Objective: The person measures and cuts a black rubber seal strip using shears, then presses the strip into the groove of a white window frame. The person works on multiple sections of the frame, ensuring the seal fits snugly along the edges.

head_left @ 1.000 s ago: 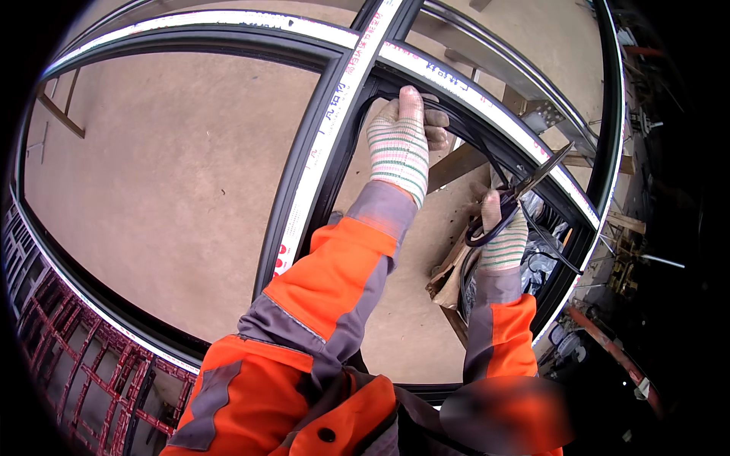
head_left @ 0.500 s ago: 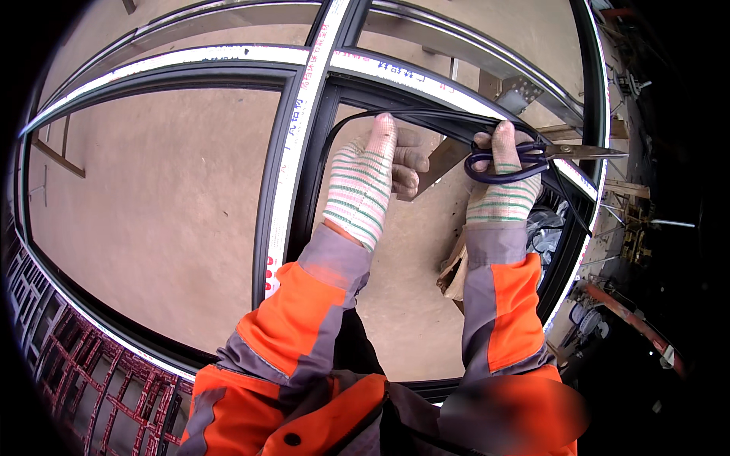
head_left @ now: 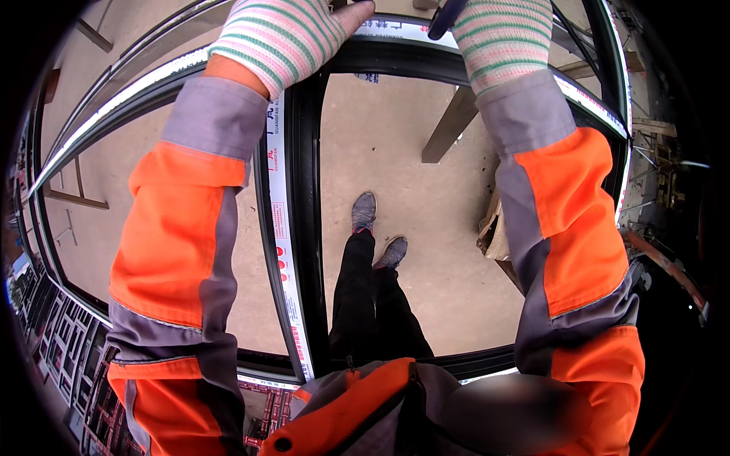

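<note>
One L hand (head_left: 283,38), gloved in pink-white-green striped knit, is seen over the black frame (head_left: 306,213) w/ white strips; just beside the R hand (head_left: 506,39), gloved likewise, a dark-blue curved handle (head_left: 446,20) is cut off by the top edge. Neither grip can be told.

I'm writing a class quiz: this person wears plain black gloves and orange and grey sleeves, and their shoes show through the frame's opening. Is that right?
Not quite: in the head view, the left hand and right hand wear pale gloves with green and pink stripes, not plain black ones. The sleeves are orange and grey, and the shoes show through the opening in the frame.
</note>
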Demonstrator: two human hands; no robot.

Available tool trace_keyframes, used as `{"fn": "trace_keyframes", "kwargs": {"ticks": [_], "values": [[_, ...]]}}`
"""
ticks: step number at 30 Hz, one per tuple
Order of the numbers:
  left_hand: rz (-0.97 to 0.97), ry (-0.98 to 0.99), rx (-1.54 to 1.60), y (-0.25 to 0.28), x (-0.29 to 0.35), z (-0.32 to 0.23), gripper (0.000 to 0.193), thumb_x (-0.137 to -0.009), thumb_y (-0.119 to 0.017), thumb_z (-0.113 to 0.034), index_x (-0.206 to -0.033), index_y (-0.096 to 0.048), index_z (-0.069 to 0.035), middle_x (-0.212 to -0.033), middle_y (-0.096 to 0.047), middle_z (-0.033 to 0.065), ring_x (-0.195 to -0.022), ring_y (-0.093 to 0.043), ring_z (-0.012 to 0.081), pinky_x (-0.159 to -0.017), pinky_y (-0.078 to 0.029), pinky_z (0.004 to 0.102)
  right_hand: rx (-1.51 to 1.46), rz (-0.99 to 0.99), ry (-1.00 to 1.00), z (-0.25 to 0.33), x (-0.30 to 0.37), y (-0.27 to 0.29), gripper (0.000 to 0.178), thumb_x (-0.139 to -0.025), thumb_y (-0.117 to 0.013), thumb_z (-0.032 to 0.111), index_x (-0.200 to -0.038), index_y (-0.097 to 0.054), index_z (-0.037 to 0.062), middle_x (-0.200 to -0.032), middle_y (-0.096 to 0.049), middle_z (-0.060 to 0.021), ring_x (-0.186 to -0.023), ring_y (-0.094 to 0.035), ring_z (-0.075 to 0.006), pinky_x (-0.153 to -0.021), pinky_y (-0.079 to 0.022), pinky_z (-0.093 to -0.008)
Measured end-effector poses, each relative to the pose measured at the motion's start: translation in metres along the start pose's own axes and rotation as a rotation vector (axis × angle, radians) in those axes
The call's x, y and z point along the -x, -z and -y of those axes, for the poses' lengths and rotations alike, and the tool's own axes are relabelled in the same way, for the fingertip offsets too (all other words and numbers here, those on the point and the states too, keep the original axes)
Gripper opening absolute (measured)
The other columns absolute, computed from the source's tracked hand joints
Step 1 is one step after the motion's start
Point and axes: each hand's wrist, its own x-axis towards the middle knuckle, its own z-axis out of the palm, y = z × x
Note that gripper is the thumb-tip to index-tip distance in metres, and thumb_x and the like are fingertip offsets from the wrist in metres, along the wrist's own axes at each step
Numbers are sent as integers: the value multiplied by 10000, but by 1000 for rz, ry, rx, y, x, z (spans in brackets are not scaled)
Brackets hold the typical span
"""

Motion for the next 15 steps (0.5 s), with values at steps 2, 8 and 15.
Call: {"fn": "trace_keyframes", "kwargs": {"ticks": [2, 8, 15], "values": [[47, 131, 129, -4, -2, 8, 185, -885, -689, -173, -978, -710, -14, -741, -680, 137, -687, -662, 247, -669, -523, 362, 4, 63, -8, 8, 4, -3, 162, -866, -737, 100, -857, -584, 48, -708, -572, 24, -635, -511, -48, -558, -437, -228], [109, 356, 545, -17, -5, 37, 184, -936, -676, -135, -1038, -714, 12, -813, -699, 45, -724, -641, 104, -661, -542, 264, 235, 271, -207, -2, 56, 15, 228, -880, -764, 225, -885, -600, 68, -717, -577, 27, -637, -493, -43, -558, -417, -219], [99, 318, 465, -2, 1, 48, 202, -938, -679, -142, -1056, -711, 18, -774, -692, 42, -702, -644, 106, -660, -538, 268, 685, 724, -448, -21, 98, 53, 443, -850, -746, 445, -885, -654, 14, -741, -672, -142, -691, -678, -276, -670, -540, -341]]}}
